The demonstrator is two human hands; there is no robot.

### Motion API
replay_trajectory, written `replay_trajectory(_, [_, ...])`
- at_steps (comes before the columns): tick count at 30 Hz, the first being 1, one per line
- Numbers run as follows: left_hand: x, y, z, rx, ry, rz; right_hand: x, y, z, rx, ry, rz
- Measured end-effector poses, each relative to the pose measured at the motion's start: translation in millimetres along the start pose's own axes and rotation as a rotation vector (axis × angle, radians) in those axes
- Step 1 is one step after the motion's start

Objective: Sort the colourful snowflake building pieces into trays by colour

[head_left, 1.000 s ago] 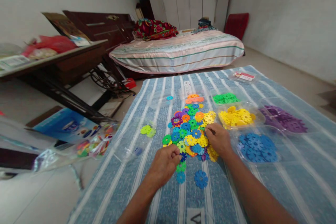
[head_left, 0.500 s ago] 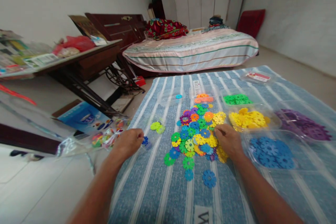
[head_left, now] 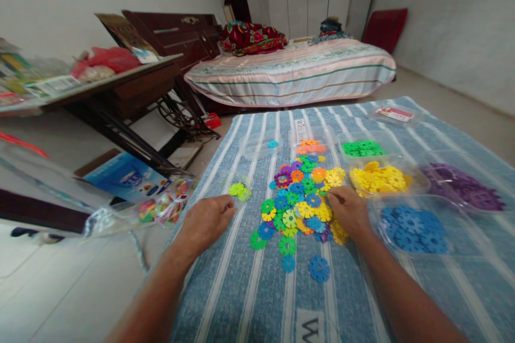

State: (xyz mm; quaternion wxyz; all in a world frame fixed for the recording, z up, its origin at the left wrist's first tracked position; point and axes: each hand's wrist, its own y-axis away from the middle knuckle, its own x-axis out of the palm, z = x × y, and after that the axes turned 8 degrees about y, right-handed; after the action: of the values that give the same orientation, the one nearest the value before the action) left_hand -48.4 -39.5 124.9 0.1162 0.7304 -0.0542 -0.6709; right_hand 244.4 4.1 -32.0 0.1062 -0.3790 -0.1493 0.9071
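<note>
Head view: the left hand point(head_left: 206, 221) rests knuckles-up on the blue striped mat point(head_left: 249, 289), its fingers curled loosely inward. Whether that grip encloses anything cannot be told, since the palm faces down. Just far of its fingertips lie two lime-green flower discs point(head_left: 240, 191) inside a clear shallow tray point(head_left: 225, 185); the hand is near them but seems not to touch.

The right hand point(head_left: 349, 211) sits at the right edge of the mixed pile of coloured discs point(head_left: 300, 201), fingers bent and pressing down onto the yellow discs there. Its grip looks closed around the pile's edge, perhaps pinching a yellow piece, though the fingertips are hidden under the knuckles.

The pile lies between the two hands, closer to the right one. A few loose pieces spill toward the near side: a green disc point(head_left: 287, 245), a small blue one point(head_left: 288, 263) and a larger blue disc point(head_left: 319, 268).

Right of the right hand stand clear trays sorted by colour: blue discs point(head_left: 414, 223) nearest, yellow discs point(head_left: 380, 178) farther, green discs point(head_left: 362, 148) beyond, purple discs point(head_left: 469, 191) at far right. An orange batch point(head_left: 311, 147) sits at the pile's far end.

On the floor to the left lies a clear bag of mixed pieces point(head_left: 161, 206). A bed point(head_left: 293, 72) stands at the far end of the room.
</note>
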Motion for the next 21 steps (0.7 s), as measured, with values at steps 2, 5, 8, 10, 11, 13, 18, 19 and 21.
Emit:
replay_trajectory(2, [12.0,11.2,-17.9,0.128,0.113,0.083,-0.4,0.0,0.6,0.001,-0.001,0.0])
replay_trajectory(5, [38.2,23.6,-43.6,0.243,0.18,0.187,-0.3,0.0,0.5,-0.01,0.002,-0.001])
replay_trajectory(8, [62.5,29.7,-63.0,0.236,0.151,0.185,0.1,-0.4,0.2,-0.023,0.008,-0.007])
replay_trajectory(10, [72.3,31.0,-71.3,0.21,0.132,0.17,0.3,-1.0,0.6,-0.029,0.012,-0.017])
replay_trajectory(11, [74.9,30.9,-74.0,0.197,0.129,0.172,0.5,-1.3,0.9,-0.03,0.014,-0.022])
replay_trajectory(13, [77.0,29.4,-76.8,0.181,0.14,0.19,1.0,-2.0,1.5,-0.03,0.02,-0.022])
replay_trajectory(18, [79.5,19.4,-70.7,0.156,0.281,0.164,2.8,-3.2,1.7,-0.036,0.027,-0.016])
replay_trajectory(19, [80.8,17.0,-67.5,0.141,0.335,0.168,2.9,-3.3,1.8,-0.038,0.026,-0.02])
replay_trajectory(21, [82.2,12.5,-60.1,0.125,0.468,0.192,3.1,-3.6,2.0,-0.042,0.022,-0.026])
